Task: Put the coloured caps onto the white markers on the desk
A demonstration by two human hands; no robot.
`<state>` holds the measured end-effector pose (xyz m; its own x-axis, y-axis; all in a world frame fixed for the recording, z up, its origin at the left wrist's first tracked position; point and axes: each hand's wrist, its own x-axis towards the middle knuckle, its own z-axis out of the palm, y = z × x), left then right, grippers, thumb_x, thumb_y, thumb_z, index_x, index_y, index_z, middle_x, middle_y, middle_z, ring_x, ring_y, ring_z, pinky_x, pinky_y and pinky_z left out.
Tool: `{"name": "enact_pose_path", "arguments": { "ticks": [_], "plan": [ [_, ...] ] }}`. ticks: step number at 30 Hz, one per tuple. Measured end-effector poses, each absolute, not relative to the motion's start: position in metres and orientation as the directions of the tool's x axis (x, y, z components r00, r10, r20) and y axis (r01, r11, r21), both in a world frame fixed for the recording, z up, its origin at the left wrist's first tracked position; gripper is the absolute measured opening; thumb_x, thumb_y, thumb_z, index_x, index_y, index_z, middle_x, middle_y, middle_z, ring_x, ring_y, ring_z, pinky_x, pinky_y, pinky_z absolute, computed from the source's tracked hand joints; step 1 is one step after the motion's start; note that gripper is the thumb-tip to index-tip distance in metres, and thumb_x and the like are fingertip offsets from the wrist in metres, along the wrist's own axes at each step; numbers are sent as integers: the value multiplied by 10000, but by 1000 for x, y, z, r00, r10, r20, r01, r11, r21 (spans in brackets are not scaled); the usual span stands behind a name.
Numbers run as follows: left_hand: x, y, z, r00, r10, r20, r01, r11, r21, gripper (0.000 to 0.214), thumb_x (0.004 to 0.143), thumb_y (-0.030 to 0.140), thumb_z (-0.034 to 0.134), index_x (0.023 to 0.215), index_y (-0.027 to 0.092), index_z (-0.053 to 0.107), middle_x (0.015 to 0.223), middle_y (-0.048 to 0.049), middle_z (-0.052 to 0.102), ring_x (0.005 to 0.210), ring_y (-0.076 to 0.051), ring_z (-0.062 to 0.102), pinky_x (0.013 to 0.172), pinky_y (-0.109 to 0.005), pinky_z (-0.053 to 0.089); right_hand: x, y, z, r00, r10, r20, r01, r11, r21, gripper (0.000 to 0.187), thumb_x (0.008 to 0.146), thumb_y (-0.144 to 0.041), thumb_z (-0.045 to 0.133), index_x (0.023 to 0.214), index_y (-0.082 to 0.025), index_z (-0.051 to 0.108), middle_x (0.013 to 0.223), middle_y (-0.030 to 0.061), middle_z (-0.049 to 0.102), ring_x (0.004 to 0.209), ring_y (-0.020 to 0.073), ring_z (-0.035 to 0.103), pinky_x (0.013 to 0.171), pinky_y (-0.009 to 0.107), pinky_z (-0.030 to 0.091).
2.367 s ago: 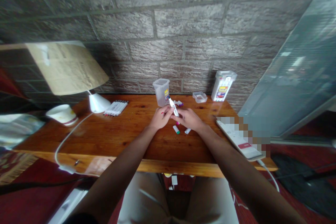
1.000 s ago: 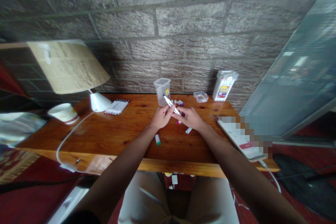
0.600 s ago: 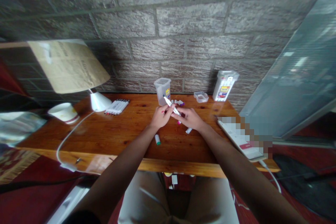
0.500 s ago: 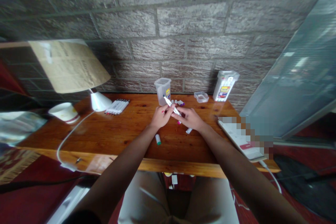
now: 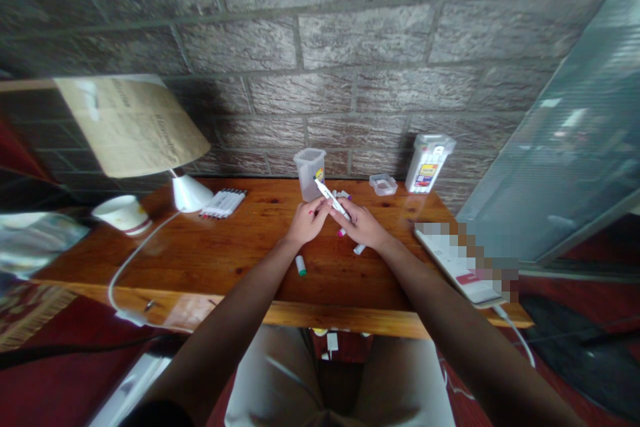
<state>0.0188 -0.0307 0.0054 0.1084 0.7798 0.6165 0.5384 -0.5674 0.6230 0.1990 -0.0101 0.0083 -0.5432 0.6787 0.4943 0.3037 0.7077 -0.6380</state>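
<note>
Between my two hands is a white marker (image 5: 330, 195), tilted with its dark tip up and to the left. My left hand (image 5: 306, 219) is closed on its middle, thumb against the barrel. My right hand (image 5: 364, 223) grips the lower right end. Just behind the hands stands a clear plastic marker box (image 5: 309, 173) with its top off. A green-ended marker (image 5: 301, 265) lies on the wood near my left wrist. Another white marker (image 5: 359, 249) lies partly under my right hand, and several more, one pink-ended (image 5: 341, 232), lie behind and below the fingers, partly hidden.
A row of white markers (image 5: 224, 203) lies left, beside a lamp (image 5: 190, 193) and a paper cup (image 5: 123, 215). A clear lid (image 5: 383, 185) and a filled marker box (image 5: 428, 165) stand at the back right. A white device (image 5: 463, 267) with a cable lies at the right edge.
The marker has shifted slightly right and down in my fingers, its dark tip moving a little right. My left hand stays nearly in place; the other things have not moved.
</note>
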Motion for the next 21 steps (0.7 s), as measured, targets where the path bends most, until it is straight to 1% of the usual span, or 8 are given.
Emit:
{"name": "enact_pose_path", "arguments": {
  "ticks": [3,5,8,10,13,15,18,21],
  "plan": [
    [19,-31,5,106,781,615,549,-562,619,374,996,433,456,862,165,680,746,-16,693,682,-138,632,671,-223,451,198,-8,7,-503,715,486,291,670,-684,313,987,-483,465,1099,-221,595,833,15,631,725,172,610,727,315,486],
    [19,-31,6,93,789,607,560,-545,623,384,1000,432,446,873,163,690,740,-21,692,681,-138,636,669,-223,450,196,-6,8,-460,745,483,207,619,-758,341,968,-531,484,1051,-225,609,786,0,598,685,151,573,666,285,471],
    [19,-32,7,89,805,586,575,-522,630,401,1005,427,430,931,163,722,723,-30,696,695,-148,656,683,-228,463,195,-5,12,-422,820,387,8,430,-903,405,906,-605,553,966,-207,602,654,-43,490,534,102,450,485,231,361],
    [19,-32,8,94,813,575,577,-516,634,407,1006,426,425,999,168,739,715,-35,703,727,-160,675,718,-232,482,196,-5,15,-405,864,300,-114,279,-954,451,844,-625,625,986,-199,592,605,-77,424,453,71,355,413,215,266],
    [20,-33,8,86,821,564,574,-504,646,417,1003,431,428,1039,168,750,699,-41,707,766,-177,696,770,-242,503,197,-4,19,-362,906,220,-249,134,-959,551,753,-605,721,1101,-201,583,576,-113,389,396,46,282,373,201,178],
    [20,-33,8,82,826,558,573,-497,652,426,1003,434,426,1040,166,755,699,-45,711,779,-184,704,785,-248,510,198,-3,21,-353,920,170,-308,57,-950,558,717,-561,760,1107,-206,580,564,-125,383,383,36,252,367,194,141],
    [20,-33,8,81,828,555,570,-495,656,436,1004,444,422,1040,169,757,696,-45,714,799,-188,712,787,-248,515,198,-3,22,-374,921,111,-353,-31,-935,463,683,-492,794,976,-197,591,591,-110,433,394,19,239,370,186,131],
    [20,-32,7,79,829,553,571,-492,657,440,1006,450,420,1035,170,757,698,-46,717,813,-186,714,780,-241,513,199,-3,24,-377,921,96,-372,-56,-926,439,692,-542,781,846,-185,578,622,-83,475,398,10,240,367,188,129]
  ]
}}
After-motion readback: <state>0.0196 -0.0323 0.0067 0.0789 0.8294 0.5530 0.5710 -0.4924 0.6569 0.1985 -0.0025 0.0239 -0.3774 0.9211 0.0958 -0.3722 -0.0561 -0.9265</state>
